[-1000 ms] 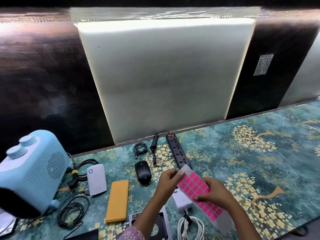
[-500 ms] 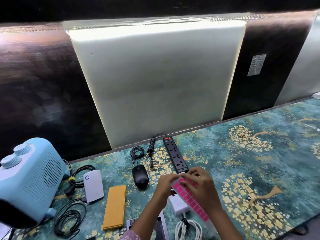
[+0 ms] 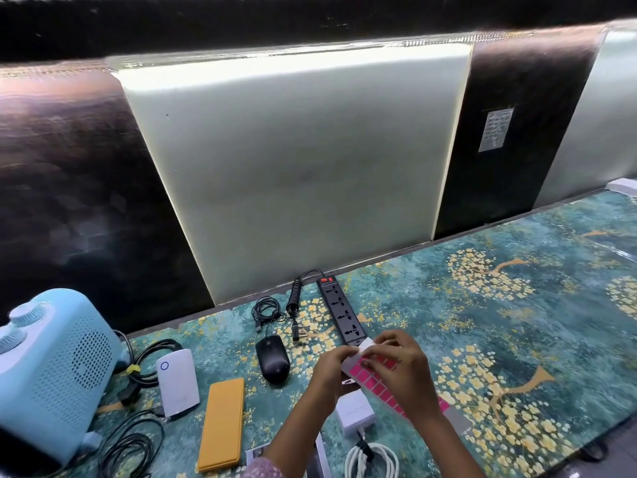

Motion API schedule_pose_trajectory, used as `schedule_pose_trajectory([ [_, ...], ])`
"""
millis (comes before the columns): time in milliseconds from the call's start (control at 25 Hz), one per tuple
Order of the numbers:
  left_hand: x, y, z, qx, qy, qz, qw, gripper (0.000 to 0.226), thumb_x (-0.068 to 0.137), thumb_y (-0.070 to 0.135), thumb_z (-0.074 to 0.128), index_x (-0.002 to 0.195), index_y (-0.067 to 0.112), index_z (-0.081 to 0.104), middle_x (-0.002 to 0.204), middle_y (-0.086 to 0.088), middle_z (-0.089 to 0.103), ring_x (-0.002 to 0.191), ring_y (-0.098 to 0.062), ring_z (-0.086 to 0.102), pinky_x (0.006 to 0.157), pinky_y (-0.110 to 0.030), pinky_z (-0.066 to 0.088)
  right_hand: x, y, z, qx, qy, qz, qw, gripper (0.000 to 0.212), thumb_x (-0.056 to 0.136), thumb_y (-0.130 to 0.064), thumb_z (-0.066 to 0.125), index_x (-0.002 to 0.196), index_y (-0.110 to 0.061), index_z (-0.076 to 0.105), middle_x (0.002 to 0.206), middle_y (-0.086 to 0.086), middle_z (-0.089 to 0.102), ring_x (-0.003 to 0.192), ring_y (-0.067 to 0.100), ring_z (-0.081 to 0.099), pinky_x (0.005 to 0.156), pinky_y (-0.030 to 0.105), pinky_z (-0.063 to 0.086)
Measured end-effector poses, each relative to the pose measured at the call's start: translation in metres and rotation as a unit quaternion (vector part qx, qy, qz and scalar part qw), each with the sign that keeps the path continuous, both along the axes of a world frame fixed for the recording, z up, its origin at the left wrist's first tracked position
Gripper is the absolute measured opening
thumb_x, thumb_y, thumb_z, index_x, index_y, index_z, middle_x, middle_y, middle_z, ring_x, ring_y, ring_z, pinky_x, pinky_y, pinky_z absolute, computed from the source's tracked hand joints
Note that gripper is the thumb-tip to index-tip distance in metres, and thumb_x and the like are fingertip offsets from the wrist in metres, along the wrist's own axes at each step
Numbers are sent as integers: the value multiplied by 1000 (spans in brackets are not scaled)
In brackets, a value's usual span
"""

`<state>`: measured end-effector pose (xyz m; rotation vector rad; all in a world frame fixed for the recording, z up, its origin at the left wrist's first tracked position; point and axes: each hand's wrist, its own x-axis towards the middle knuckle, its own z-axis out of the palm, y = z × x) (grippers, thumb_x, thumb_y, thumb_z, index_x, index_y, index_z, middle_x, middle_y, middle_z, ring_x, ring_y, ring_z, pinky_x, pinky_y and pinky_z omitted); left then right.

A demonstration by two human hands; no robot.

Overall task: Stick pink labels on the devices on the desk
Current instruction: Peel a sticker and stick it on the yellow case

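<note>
Taking the mouse (image 3: 272,358) as the mark, the bench (image 3: 517,339) holds, far to its left, a blue heater (image 3: 51,370), then a white box (image 3: 177,382) and a yellow slab (image 3: 222,424) nearer on the left. Just right of the mouse the left hand (image 3: 327,372) pinches the near edge of the label sheet (image 3: 370,377), and the right hand (image 3: 401,369) curls over its top corner, fingertips closed on it. The strip (image 3: 341,313) lies behind and right of the mouse; a white charger (image 3: 355,414) sits below the sheet.

Your desk cloth (image 3: 482,339): teal, yellow blossom pattern. Your label sheet (image 3: 370,377): pink. Mouse (image 3: 273,358) and power strip (image 3: 341,310): black. Heater (image 3: 55,367): pale blue.
</note>
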<state>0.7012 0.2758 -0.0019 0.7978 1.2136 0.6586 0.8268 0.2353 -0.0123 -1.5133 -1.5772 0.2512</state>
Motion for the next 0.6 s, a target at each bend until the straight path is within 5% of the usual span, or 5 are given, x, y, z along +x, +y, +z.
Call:
schedule_pose_trajectory([
  [240,-2,4,-3,-7,15,-9,1000,18,88,18,49,73,13,56,65,-6,53,64,-21,53,62,-29,47,-3,2,1,-19,21,7,1000,19,67,-9,75,79,-25,72,88,-19,50,80,14,58,71,37,52],
  [400,-5,8,-2,-1,46,-32,998,16,87,18,50,74,11,57,64,-6,54,63,-21,54,64,-30,47,-2,1,2,-8,-77,7,997,12,66,-28,69,77,-31,68,90,-2,63,77,22,61,67,39,48],
  [600,-8,11,1,-24,74,-53,996,16,82,12,50,66,10,52,59,-7,53,61,-22,55,63,-28,47,-5,0,5,15,-150,-11,988,18,66,-44,56,69,-33,69,86,-4,67,74,19,63,66,33,38],
])
